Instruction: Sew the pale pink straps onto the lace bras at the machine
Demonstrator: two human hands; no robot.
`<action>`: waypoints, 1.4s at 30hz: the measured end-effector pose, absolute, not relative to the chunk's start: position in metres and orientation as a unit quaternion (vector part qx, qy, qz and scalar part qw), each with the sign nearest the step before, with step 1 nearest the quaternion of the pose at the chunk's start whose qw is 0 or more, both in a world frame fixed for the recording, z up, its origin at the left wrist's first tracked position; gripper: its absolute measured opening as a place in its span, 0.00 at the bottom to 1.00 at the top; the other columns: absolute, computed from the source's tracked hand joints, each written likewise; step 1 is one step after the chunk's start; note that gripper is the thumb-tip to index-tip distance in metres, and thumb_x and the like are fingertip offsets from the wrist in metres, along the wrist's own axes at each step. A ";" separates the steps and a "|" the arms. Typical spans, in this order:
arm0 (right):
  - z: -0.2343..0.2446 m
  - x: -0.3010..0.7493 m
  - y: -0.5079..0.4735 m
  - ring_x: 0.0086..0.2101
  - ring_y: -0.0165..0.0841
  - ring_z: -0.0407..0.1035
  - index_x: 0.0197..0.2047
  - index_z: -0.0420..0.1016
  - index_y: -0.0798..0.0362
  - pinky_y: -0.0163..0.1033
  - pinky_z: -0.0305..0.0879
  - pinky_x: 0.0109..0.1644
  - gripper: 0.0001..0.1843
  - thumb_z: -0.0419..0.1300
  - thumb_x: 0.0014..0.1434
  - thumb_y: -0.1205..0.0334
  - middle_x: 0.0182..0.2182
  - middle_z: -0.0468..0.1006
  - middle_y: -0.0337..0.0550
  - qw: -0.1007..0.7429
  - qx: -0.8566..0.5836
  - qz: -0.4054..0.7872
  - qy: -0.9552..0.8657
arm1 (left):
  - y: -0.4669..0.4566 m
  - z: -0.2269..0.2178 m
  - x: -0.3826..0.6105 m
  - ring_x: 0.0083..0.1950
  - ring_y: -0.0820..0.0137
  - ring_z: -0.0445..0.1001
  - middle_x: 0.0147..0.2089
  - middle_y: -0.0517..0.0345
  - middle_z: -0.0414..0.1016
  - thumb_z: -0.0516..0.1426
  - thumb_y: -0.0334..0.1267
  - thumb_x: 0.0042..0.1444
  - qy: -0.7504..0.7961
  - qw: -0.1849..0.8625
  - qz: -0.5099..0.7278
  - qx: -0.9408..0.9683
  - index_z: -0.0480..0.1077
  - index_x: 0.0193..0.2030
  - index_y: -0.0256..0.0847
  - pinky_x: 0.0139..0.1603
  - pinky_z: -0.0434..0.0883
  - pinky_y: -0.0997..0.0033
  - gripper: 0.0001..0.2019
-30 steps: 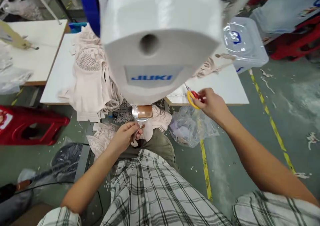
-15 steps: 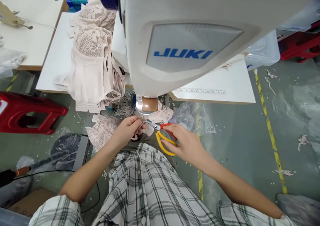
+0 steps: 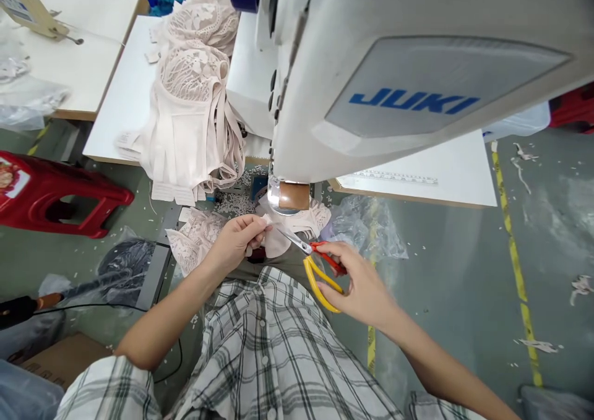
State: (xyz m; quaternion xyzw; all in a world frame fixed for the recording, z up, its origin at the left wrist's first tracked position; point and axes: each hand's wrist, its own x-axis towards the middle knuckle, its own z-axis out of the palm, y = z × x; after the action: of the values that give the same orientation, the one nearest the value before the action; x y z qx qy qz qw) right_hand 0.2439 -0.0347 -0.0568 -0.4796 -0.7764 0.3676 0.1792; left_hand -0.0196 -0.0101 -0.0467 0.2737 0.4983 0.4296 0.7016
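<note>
My left hand [image 3: 239,239] pinches an edge of a pale pink lace bra [image 3: 277,240] just in front of the sewing machine's head. Gripped by their red and yellow handles, the scissors [image 3: 304,247] are in my right hand [image 3: 359,281]. Their blades point left, with the tips close to my left fingertips. Part of the bra spreads to the left as lace [image 3: 197,237] beside my wrist, and more of it shows right of the needle area. Whether the blades touch fabric, I cannot tell.
The white JUKI machine [image 3: 371,98] looms overhead. A heap of pale pink bras [image 3: 190,117] lies on the white table [image 3: 116,98] to its left. Red stools [image 3: 65,194] stand at the far left. Clear plastic bags [image 3: 364,225] and fabric scraps [image 3: 541,346] litter the floor.
The camera view has turned, shifting the machine to the right. My right hand and the scissors have drawn slightly right and down, away from my left hand, which keeps its pinch.
</note>
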 end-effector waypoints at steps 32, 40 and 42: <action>-0.039 0.284 0.058 0.33 0.42 0.74 0.53 0.76 0.43 0.46 0.68 0.32 0.21 0.57 0.62 0.44 0.41 0.80 0.47 0.139 -0.607 0.198 -0.757 | -0.015 -0.045 -0.016 0.21 0.82 0.48 0.22 0.67 0.57 0.64 0.48 0.54 0.505 0.664 0.479 0.272 0.66 0.25 0.37 0.22 0.49 0.79 0.18; -0.042 0.232 0.045 0.47 0.47 0.74 0.55 0.72 0.47 0.52 0.73 0.46 0.19 0.58 0.64 0.49 0.47 0.79 0.53 0.217 -0.391 0.092 -0.890 | -0.004 -0.019 -0.016 0.19 0.77 0.60 0.21 0.61 0.65 0.54 0.45 0.60 0.481 0.752 0.250 0.375 0.68 0.26 0.39 0.19 0.56 0.76 0.15; -0.055 0.211 0.026 0.46 0.42 0.75 0.57 0.71 0.45 0.47 0.75 0.43 0.16 0.53 0.67 0.57 0.49 0.80 0.50 0.176 -0.268 0.152 -0.935 | -0.002 -0.013 -0.015 0.19 0.75 0.61 0.22 0.60 0.66 0.53 0.42 0.61 0.481 0.735 0.182 0.442 0.68 0.24 0.40 0.18 0.56 0.75 0.15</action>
State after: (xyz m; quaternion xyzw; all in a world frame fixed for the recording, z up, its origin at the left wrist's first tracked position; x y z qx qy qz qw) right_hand 0.2114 0.0258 -0.0547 -0.2683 -0.9348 0.1524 0.1760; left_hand -0.0150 -0.0024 -0.0127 0.4417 0.4810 0.1817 0.7352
